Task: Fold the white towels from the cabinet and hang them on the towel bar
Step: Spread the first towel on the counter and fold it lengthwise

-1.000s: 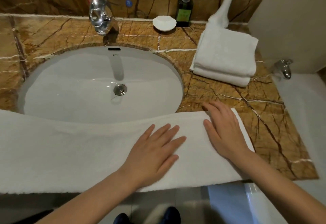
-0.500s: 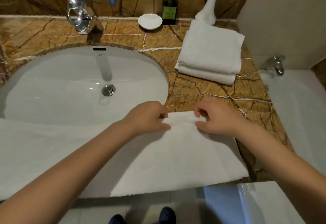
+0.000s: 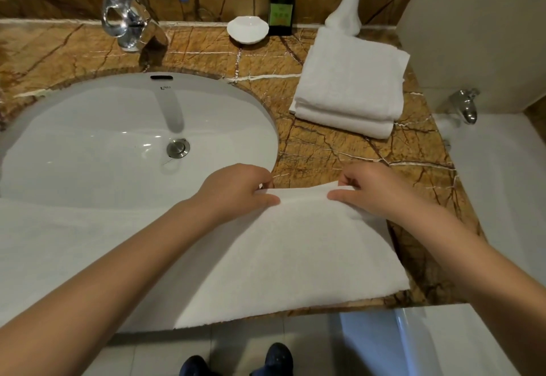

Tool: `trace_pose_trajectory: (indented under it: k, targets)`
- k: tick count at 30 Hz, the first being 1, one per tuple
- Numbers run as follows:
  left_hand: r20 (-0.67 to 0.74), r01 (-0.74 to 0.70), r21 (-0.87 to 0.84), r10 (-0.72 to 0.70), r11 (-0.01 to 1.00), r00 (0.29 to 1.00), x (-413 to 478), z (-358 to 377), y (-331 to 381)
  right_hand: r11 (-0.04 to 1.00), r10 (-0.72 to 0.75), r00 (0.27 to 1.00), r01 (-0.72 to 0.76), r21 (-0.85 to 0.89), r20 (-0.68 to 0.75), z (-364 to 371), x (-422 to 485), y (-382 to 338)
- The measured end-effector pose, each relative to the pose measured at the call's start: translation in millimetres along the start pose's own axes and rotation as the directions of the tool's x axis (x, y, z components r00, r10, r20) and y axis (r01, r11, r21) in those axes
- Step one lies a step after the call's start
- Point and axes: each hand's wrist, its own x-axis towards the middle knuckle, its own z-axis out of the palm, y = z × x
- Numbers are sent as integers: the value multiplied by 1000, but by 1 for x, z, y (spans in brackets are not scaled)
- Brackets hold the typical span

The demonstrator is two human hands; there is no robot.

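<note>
A long white towel (image 3: 295,257) lies flat along the front of the brown marble counter (image 3: 325,151), partly over the sink's near rim. My left hand (image 3: 236,189) pinches the towel's far edge near the sink. My right hand (image 3: 369,189) pinches the same edge a little to the right, and the edge between them is lifted slightly off the counter. A stack of folded white towels (image 3: 351,85) rests on the counter at the back right. No towel bar or cabinet is in view.
A white oval sink (image 3: 118,139) with a chrome faucet (image 3: 127,20) fills the left. A white soap dish (image 3: 247,29), a dark soap bottle (image 3: 281,6) and a white vase (image 3: 345,12) stand at the back. A bathtub (image 3: 502,198) with its tap (image 3: 466,105) lies to the right.
My hands went from lying flat on the towel to pinching its far edge. That edge has risen slightly since half a second ago.
</note>
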Motion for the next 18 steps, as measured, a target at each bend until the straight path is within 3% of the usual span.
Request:
trace_pose_trajectory:
  k: [4,8,13,15,18]
  targets:
    - [-42,7,68,-4,998,999,-1,3,3,1000,17,999,-17,-8,-35,2,-2,1]
    - [-107,-51,155,68,987,992,-6,6,8,996,-78,982,68,-63,-170,4,-6,-3]
    - [-142,-79,95,92,992,986,-9,8,12,997,-66,981,58,-50,-180,4,-1,-3]
    - [-143,-201,116,217,973,966,-7,9,17,997,-59,980,48,-60,-192,5,2,-4]
    - [-90,-435,251,468,865,879,-3,13,26,999,-38,974,37,-10,-224,7,5,-4]
